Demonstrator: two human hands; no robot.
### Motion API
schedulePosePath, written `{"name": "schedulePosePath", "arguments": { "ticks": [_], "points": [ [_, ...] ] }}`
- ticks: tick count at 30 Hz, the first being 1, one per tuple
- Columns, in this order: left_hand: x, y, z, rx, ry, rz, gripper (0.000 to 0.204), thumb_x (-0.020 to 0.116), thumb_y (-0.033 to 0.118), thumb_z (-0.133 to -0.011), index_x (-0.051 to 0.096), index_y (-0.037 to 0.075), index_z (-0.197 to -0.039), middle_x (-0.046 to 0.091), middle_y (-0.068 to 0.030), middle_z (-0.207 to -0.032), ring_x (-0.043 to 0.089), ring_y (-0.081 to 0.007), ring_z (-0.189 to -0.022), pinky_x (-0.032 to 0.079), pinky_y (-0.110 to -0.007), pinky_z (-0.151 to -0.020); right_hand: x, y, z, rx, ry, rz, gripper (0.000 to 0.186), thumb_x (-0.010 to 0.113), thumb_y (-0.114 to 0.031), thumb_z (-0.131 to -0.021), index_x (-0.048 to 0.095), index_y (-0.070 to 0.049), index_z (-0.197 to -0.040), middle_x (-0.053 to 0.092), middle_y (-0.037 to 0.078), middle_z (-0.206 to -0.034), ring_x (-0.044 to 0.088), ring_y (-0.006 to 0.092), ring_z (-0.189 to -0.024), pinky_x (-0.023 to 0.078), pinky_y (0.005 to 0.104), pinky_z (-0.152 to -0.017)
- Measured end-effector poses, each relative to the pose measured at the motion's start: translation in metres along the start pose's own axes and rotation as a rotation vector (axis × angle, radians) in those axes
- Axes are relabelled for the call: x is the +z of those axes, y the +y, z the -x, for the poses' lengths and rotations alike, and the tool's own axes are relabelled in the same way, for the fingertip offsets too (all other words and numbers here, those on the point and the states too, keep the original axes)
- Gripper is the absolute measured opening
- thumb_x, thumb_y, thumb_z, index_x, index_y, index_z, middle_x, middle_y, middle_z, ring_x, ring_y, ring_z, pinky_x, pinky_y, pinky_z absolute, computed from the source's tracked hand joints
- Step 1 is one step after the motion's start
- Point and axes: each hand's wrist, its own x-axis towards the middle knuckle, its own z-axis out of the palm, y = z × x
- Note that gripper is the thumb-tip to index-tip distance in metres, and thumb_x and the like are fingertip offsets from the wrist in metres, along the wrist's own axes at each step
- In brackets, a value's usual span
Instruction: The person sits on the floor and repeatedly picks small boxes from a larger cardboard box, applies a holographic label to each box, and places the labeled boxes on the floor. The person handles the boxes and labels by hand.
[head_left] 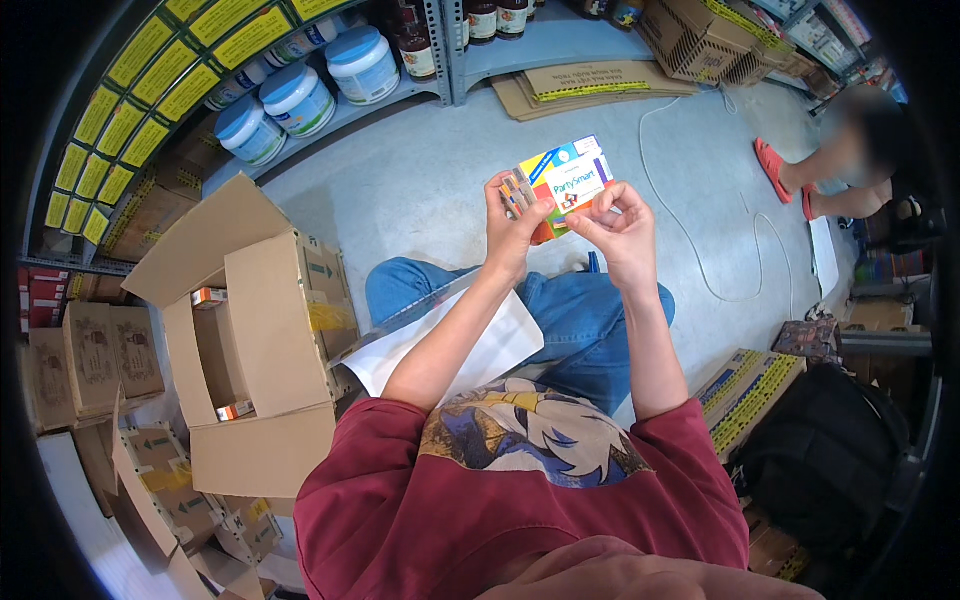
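Ahead of my crossed legs I hold up a colourful printed cardboard box (578, 188), white, blue, yellow and red. My left hand (515, 232) grips its left side, fingers wrapped round it. Along that side, several narrow grey and orange ends (516, 192) show between the fingers; what they belong to is too small to tell. My right hand (622, 232) is at the lower right edge of the box, its thumb and forefinger closed together against it. Whether a flap or something else sits in that pinch I cannot make out. A white sheet (455, 345) lies across my lap.
On my left stands an open carton (270, 325) with small orange-and-white boxes (236, 410) inside. Shelves ahead hold white tubs with blue lids (362, 65). A thin cable (690, 240) loops over the floor. Another person's feet in red sandals (772, 172) and a black backpack (825, 440) are on the right.
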Motion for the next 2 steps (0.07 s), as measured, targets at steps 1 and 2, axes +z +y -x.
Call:
{"name": "schedulePosePath", "arguments": {
  "ticks": [1, 2],
  "points": [
    [-0.0002, 0.0, -0.0004, 0.001, -0.001, -0.004, 0.065, 0.072, 0.019, -0.074, 0.031, 0.01, -0.124, 0.045, -0.0109, -0.116, 0.049, -0.0194, -0.109, 0.046, -0.034, -0.089, 0.0006, -0.0013, 0.0002, 0.002, 0.006, 0.017, 0.031, 0.07, 0.009, -0.073, 0.045, -0.007, -0.079, 0.058, 0.009, -0.094, 0.066, 0.0175, -0.085, 0.054, 0.0244, -0.072],
    [-0.0006, -0.0001, -0.0011, 0.002, -0.001, -0.009, 0.065, 0.072, 0.019, -0.074, 0.031, 0.01, -0.124, 0.045, -0.0108, -0.116, 0.049, -0.0197, -0.109, 0.046, -0.034, -0.089, 0.0011, -0.0027, 0.0003, 0.005, 0.012, 0.034, 0.031, 0.071, 0.009, -0.073, 0.045, -0.008, -0.079, 0.058, 0.01, -0.096, 0.066, 0.0182, -0.085, 0.054, 0.0242, -0.072]
  ]
}}
